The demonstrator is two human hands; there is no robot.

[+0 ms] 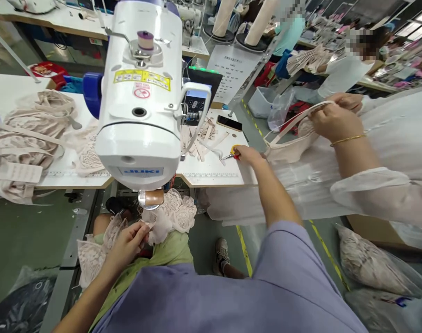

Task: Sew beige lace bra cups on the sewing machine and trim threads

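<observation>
Over my lap, my left hand point(132, 238) pinches the edge of a beige lace garment piece point(176, 210), which bunches under the sewing machine's end. More lace point(93, 254) hangs beside that wrist. My right hand point(248, 155) reaches out to the table's right end, its fingers closed around the yellow and red handles of small scissors point(229, 156). The metal blades point left, flat near the tabletop, beside some pale fabric strips point(204, 143). The white sewing machine point(139, 101) stands between my two hands.
Beige garments point(30, 134) are heaped on the table's left side. A phone point(229, 122) lies at the back right. Close on the right, another person's hands point(336, 115) hold a beige bra point(294, 143). Bagged pieces point(374, 263) rest on the floor at right.
</observation>
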